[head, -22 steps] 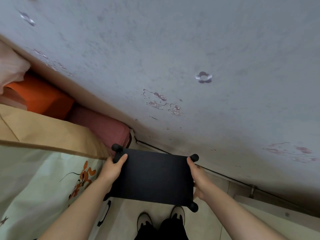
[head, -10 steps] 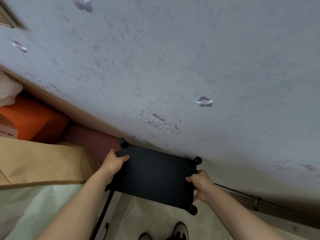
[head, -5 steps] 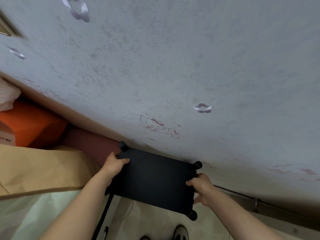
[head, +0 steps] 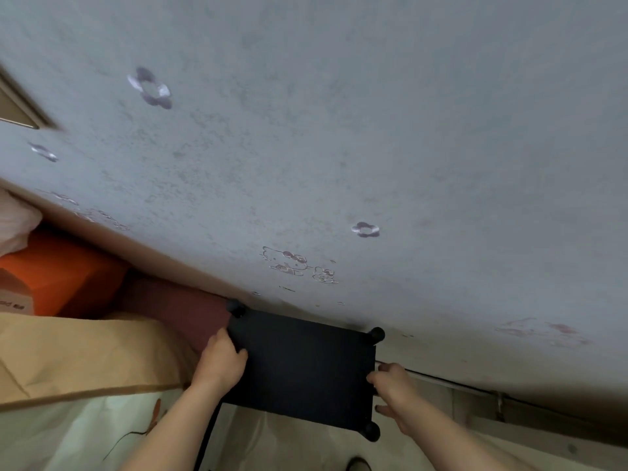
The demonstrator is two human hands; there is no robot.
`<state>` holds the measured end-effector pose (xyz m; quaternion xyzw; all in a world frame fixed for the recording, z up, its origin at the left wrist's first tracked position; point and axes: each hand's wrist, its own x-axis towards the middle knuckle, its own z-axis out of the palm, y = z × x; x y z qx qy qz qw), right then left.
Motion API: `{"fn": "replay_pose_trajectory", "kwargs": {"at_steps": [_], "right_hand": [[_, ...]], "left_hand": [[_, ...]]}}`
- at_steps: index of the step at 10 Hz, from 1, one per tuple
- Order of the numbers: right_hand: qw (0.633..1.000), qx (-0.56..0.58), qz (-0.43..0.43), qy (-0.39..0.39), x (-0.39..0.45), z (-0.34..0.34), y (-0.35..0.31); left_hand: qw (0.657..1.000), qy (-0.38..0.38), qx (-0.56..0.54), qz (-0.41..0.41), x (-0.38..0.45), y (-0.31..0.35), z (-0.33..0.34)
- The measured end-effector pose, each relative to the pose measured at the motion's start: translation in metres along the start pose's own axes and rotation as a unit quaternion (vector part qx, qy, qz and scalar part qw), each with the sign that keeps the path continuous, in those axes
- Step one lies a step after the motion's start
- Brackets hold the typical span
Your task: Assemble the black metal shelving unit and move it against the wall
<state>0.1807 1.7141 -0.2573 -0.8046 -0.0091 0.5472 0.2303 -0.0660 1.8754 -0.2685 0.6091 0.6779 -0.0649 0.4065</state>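
I look down on the flat top of the black metal shelving unit (head: 302, 365), which has round black caps at its corners. Its far edge sits close to the grey wall (head: 373, 147), which carries faint cartoon stickers. My left hand (head: 222, 360) grips the left edge of the top shelf, thumb on top. My right hand (head: 390, 385) holds the right edge, fingers curled around the side. The lower shelves and legs are hidden beneath the top.
A maroon box (head: 173, 307) and an orange box (head: 64, 277) sit along the wall to the left of the unit. A tan and pale green fabric cover (head: 78, 375) fills the lower left. A low ledge (head: 509, 423) runs at the right. My shoe (head: 358, 465) shows on the floor.
The shelving unit has moved away from me toward the wall, with both hands still on its side edges. My view has tilted upward, so my shoes are nearly out of frame.
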Motion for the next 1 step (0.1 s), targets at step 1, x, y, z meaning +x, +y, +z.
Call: {"fn": "replay_pose_trajectory", "kwargs": {"at_steps": [1], "right_hand": [[0.999, -0.025, -0.032, 0.017, -0.0188, -0.008, 0.0005]], "left_hand": [[0.998, -0.023, 0.066, 0.009, -0.0211, 0.0092, -0.0064]]}}
